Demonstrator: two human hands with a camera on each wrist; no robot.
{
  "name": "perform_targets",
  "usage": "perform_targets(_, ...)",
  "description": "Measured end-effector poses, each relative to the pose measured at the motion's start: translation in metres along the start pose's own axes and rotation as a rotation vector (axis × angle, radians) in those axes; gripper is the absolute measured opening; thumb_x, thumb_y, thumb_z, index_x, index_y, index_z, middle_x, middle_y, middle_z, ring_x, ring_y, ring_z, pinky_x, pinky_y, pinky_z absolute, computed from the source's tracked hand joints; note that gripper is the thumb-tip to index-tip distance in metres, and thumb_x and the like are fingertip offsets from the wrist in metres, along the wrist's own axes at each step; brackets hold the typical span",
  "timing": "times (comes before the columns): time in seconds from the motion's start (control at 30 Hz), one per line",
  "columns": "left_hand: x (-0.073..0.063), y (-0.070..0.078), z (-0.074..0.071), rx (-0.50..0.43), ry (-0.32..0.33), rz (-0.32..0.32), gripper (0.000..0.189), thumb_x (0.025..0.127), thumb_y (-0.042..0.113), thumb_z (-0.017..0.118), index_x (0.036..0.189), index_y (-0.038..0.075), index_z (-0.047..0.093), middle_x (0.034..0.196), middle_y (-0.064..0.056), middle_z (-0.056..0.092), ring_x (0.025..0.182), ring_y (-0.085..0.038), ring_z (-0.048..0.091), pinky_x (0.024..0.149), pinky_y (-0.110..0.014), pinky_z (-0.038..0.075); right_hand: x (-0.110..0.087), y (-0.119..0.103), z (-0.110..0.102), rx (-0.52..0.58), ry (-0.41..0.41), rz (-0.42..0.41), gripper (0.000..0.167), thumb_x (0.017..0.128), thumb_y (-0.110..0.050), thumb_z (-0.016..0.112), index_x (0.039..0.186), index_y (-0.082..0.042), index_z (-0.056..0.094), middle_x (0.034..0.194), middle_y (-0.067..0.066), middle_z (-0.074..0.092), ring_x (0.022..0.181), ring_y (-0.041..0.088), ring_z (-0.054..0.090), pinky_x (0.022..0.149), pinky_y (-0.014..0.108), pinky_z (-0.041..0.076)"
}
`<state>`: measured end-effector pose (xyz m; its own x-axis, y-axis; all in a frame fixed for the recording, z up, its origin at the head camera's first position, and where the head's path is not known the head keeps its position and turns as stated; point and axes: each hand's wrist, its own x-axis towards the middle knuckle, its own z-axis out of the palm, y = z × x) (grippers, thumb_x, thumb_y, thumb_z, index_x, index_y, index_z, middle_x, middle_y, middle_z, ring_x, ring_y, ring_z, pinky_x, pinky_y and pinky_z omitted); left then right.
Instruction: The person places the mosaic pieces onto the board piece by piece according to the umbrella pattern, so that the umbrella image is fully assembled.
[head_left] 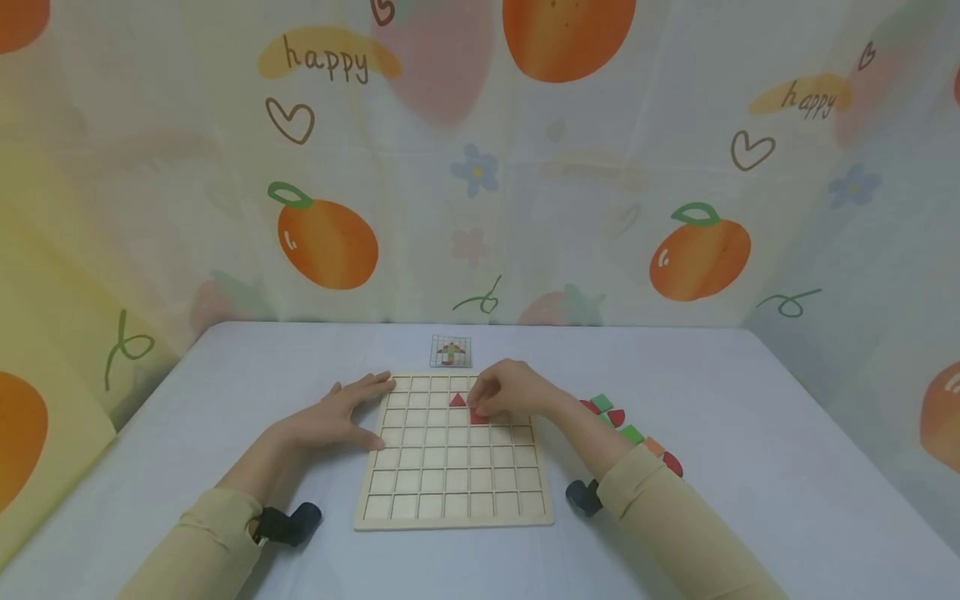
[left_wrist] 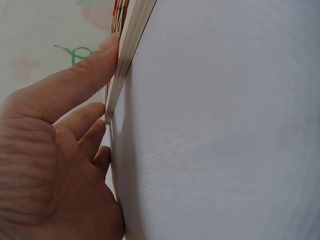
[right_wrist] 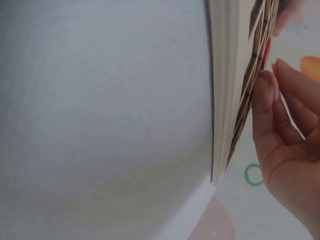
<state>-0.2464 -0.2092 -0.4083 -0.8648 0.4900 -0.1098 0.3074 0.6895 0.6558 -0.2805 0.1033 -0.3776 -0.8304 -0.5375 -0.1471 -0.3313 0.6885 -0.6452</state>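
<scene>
A pale wooden grid board [head_left: 420, 482] lies on the white table. My left hand [head_left: 330, 421] rests at its left edge with fingers spread and thumb apart; in the left wrist view the thumb [left_wrist: 75, 82] lies against the board's side. Over the upper right part of the grid, my right hand [head_left: 513, 390] has its fingertips bent together at a red square tile [head_left: 479, 418], pinching its upper side and partly covering it. A red triangle tile [head_left: 457, 400] sits in a cell just up and left of that square. The right wrist view shows the fingertips [right_wrist: 265, 80] right at the board's surface.
Behind the board lies a small pattern card [head_left: 451, 352] with a coloured figure on a grid. Several loose tiles, green [head_left: 632, 434], orange [head_left: 654, 447] and red [head_left: 672, 464], lie right of the board, partly behind my right forearm. A printed cloth hangs behind the table.
</scene>
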Motion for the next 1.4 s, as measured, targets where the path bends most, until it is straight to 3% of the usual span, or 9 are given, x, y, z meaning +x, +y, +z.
perform_targets(0.47, -0.001, 0.001, 0.0, 0.006, 0.001, 0.006, 0.094, 0.076, 0.032, 0.078, 0.154, 0.005, 0.032, 0.166, -0.017, 0.017, 0.154, -0.045, 0.009, 0.118, -0.071, -0.009, -0.007, 0.008, -0.015, -0.023, 0.052, 0.03, 0.013, 0.085, -0.018, 0.074, 0.098, -0.016, 0.076, 0.091, -0.003, 0.073, 0.085, 0.011, 0.061, 0.077, 0.023, 0.05)
perform_targets(0.7, -0.001, 0.003, -0.001, 0.004, -0.006, -0.004, 0.095, 0.077, 0.033, 0.079, 0.154, 0.006, 0.031, 0.167, -0.017, 0.016, 0.154, -0.045, 0.008, 0.119, -0.07, -0.01, -0.019, 0.015, -0.036, -0.004, 0.055, 0.051, 0.018, 0.086, -0.016, 0.074, 0.103, -0.012, 0.076, 0.095, 0.003, 0.073, 0.087, 0.013, 0.061, 0.076, 0.024, 0.05)
perform_targets(0.93, -0.001, 0.001, -0.001, 0.007, -0.006, -0.005, 0.096, 0.076, 0.034, 0.079, 0.155, 0.007, 0.031, 0.167, -0.017, 0.016, 0.154, -0.044, 0.009, 0.119, -0.07, -0.01, -0.031, 0.028, -0.051, 0.014, 0.058, 0.102, 0.022, 0.088, -0.018, 0.072, 0.108, -0.009, 0.074, 0.1, 0.004, 0.072, 0.09, 0.015, 0.062, 0.082, 0.029, 0.054)
perform_targets(1.4, 0.0, 0.004, -0.002, 0.007, -0.005, -0.001, 0.096, 0.075, 0.035, 0.08, 0.154, 0.005, 0.032, 0.166, -0.019, 0.017, 0.153, -0.045, 0.009, 0.118, -0.071, -0.009, -0.07, 0.067, -0.084, -0.029, 0.083, 0.139, 0.023, 0.091, -0.018, 0.068, 0.11, -0.005, 0.071, 0.099, 0.007, 0.072, 0.086, 0.017, 0.062, 0.08, 0.032, 0.057)
